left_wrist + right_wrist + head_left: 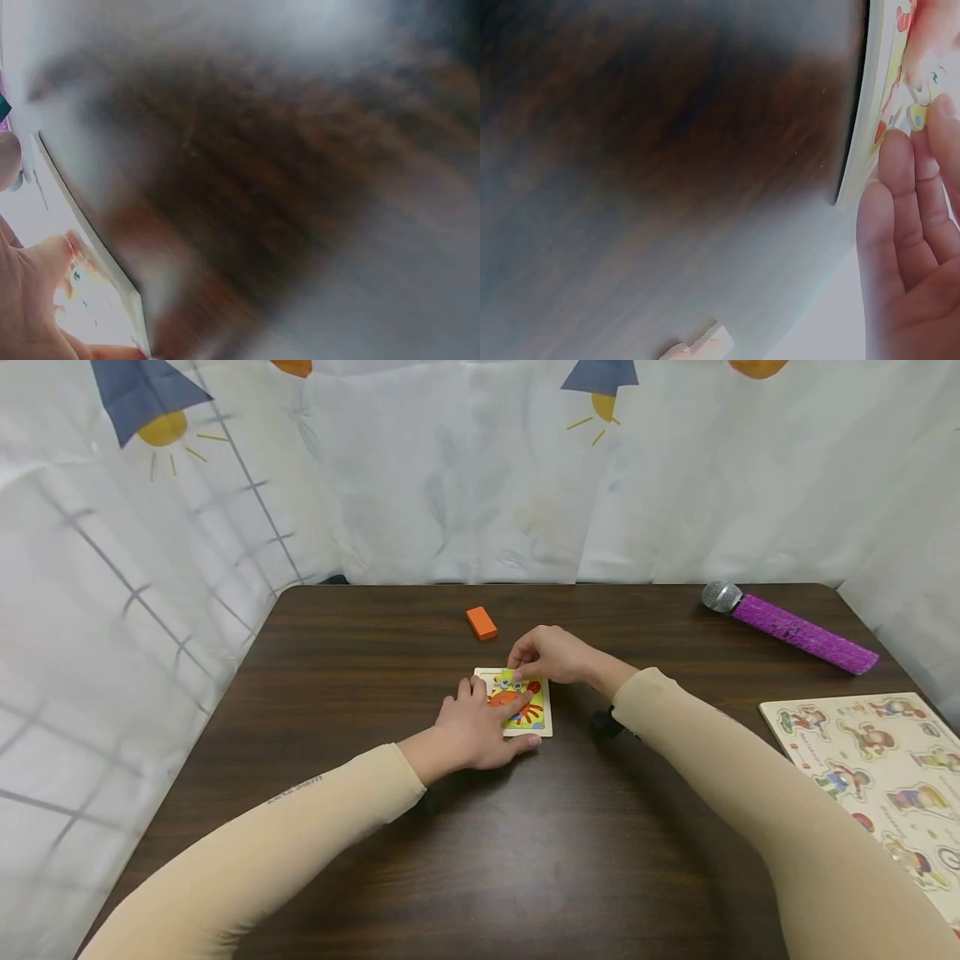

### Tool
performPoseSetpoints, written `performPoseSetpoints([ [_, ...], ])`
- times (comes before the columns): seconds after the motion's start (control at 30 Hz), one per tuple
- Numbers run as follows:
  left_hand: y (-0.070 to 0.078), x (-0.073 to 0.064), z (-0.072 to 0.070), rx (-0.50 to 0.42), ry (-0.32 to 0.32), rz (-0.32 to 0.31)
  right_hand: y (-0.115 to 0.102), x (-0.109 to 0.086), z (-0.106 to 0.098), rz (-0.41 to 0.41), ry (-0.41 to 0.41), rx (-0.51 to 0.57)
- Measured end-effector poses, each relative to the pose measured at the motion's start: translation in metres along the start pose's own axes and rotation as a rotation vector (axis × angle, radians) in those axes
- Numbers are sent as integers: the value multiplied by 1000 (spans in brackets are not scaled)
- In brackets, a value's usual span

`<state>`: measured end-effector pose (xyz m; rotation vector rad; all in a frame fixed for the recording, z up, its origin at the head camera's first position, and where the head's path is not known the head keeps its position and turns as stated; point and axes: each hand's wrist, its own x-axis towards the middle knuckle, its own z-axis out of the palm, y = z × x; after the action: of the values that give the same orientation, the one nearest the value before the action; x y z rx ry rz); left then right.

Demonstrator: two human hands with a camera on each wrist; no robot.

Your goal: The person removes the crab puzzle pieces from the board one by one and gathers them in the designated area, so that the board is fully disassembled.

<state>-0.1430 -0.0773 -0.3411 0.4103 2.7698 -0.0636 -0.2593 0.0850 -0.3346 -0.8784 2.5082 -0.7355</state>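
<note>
A small square crab puzzle [550,723] with a pale wooden frame lies on the dark table. My left hand [477,727] rests across its left side, fingers spread, the index finger over the red crab and the thumb at the near edge. At the puzzle's far edge my right hand [558,653] pinches a yellow puzzle piece [917,116] between thumb and fingers, as the right wrist view shows. Whether that piece sits fully in the frame, I cannot tell. In the left wrist view, glare washes out much of the picture beside the fingers.
An orange block [482,623] lies beyond the puzzle. Toward the back right is a microphone [802,631] with a sparkly purple handle. A large wooden picture board [817,745] occupies the right edge of the table [360,660]. Printed white curtains [465,468] hang around it.
</note>
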Motion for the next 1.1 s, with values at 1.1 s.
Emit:
performPoseSetpoints([
  [1.1, -21, -3, -6, 8, -46, 103, 23, -19, -18, 66, 91, 75],
])
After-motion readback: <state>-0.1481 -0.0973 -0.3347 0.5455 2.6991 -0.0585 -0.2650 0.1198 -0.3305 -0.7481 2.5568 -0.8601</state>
